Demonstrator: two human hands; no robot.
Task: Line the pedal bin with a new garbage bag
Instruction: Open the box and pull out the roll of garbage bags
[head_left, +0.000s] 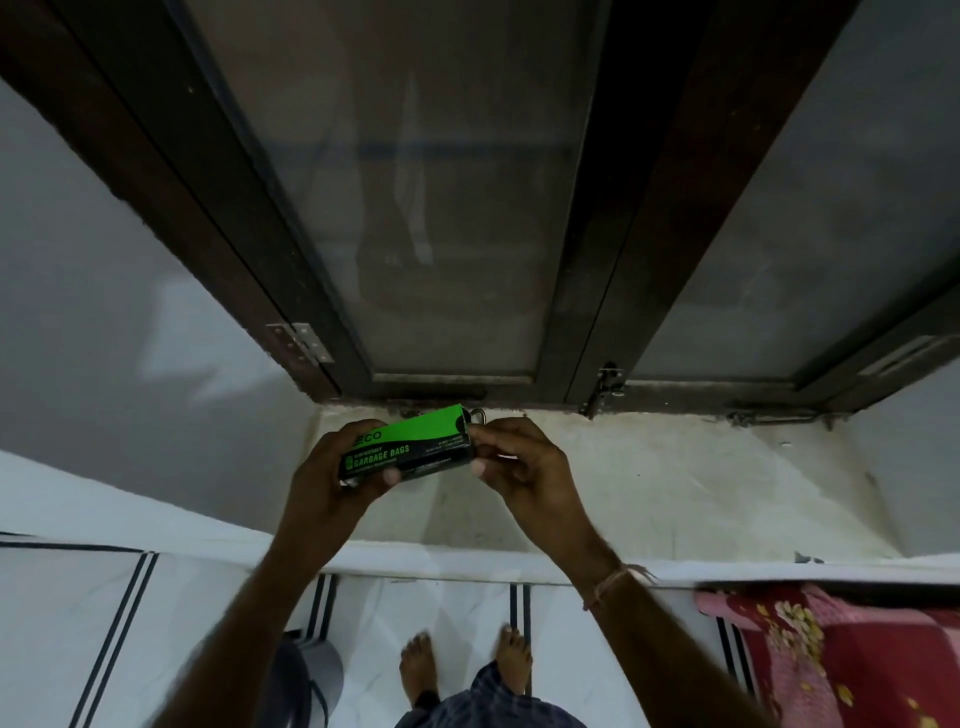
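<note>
- Head view: left hand (332, 480) grips the green garbage bags box (421, 431) (slightly tilted) by its 9 o'clock end.
- Right hand (524, 467) pinches its 3 o'clock end.

Dark-framed frosted window (441, 208), pale sill (675, 483), white wall (104, 286) — black-striped tile floor (457, 608), dim light

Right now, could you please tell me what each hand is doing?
Left hand: grips the green garbage bags box.
Right hand: pinches the box's right end.
</note>
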